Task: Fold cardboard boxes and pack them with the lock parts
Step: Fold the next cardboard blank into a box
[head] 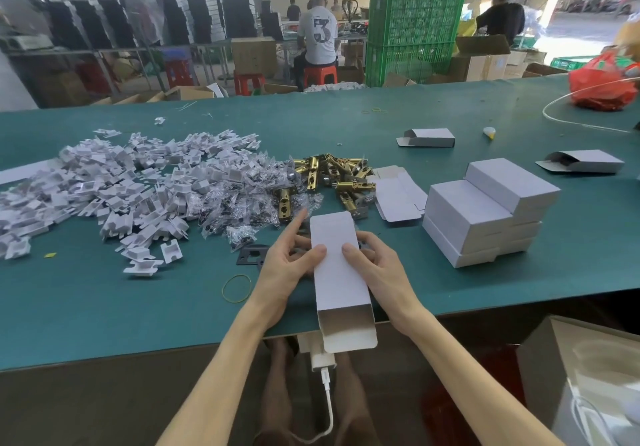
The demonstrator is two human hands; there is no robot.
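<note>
Two hands, left hand (287, 267) and right hand (379, 265), grasp the long white cardboard box (337, 282) over the near edge of the green table (138, 307), thumbs on top; advise squaring its walls before tucking the far flap (331, 225).

Left: white insert pile (121, 185) blocks reach.
Ahead: brass latches (332, 175) crowd the way.
Right: box stack (485, 210) obstructs; bare table (433, 282) in front is passable.

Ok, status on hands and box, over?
Left hand and right hand gripping white box, thumbs on top. Near end open, past table edge. Brass latches beyond, nothing blocking.
</note>
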